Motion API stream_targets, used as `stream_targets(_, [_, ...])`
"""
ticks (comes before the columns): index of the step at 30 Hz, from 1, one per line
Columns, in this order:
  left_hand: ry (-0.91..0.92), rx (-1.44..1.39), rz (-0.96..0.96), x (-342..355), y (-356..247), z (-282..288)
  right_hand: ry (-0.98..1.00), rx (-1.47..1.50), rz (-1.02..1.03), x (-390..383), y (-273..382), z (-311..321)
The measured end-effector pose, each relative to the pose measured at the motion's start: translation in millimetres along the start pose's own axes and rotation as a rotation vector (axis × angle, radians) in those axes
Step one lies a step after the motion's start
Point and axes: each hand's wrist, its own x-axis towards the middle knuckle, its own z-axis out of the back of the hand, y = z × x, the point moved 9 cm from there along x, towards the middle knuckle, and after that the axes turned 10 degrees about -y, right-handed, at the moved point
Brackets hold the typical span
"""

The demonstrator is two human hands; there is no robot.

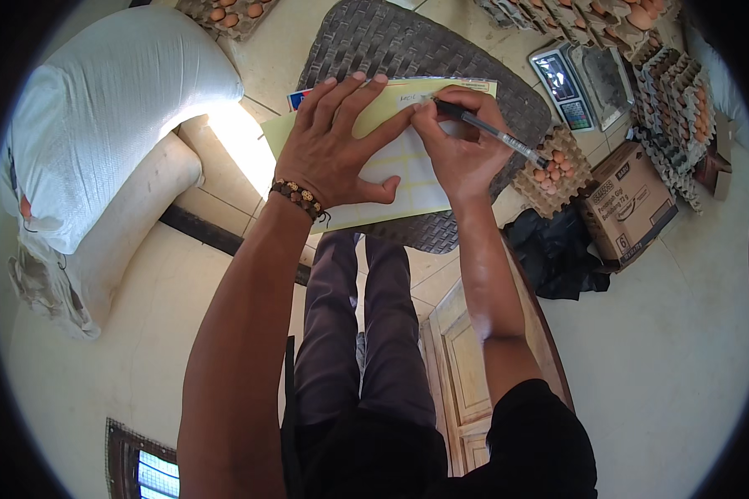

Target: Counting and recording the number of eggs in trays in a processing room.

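one hand [333,145] palm-down on paper [412,170]

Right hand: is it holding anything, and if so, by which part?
The right hand holds a pen near its writing end.

The sheet [404,170] is coloured pale yellow, with white panels set in it, and the pen [493,130] is marked by a black grip and a clear greyish barrel. The seat [391,46] is patterned with a dark grey weave, and the bracelet [296,198] is beaded in brown and black. The trousers [395,333] are coloured purplish grey, the shirt [541,437] and bag [562,262] black, the box [632,208] tan, the eggs [556,170] orange-brown, the sack [133,91] bluish white.
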Motion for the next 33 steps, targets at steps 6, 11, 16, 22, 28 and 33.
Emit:
stream_targets(6, [-0.019,-0.012,-0.003,-1.0,-0.4,3.3,0.052,-0.057,0.023,-0.5,6.8,0.1])
stream_targets(11, [-0.017,0.008,-0.001,-0.1,0.5,2.8,-0.005,0.042,-0.001,-0.6,-0.1,3.1])
stream_targets(16, [-0.015,0.002,-0.004,0.5,-0.3,1.7,-0.029,0.022,0.022,0.0,2.4,3.7])
stream_targets(22, [-0.023,-0.007,-0.007,-0.5,-0.8,1.5,0.002,-0.007,0.043,-0.3,4.1,4.2])
stream_targets(28, [-0.022,-0.005,-0.01,0.3,-0.9,3.8,-0.037,0.118,-0.037,-0.7,1.3,6.2])
stream_targets(33, [-0.019,0.001,-0.008,-0.5,0.7,3.0,-0.011,0.066,-0.017,0.6,3.4,2.2])
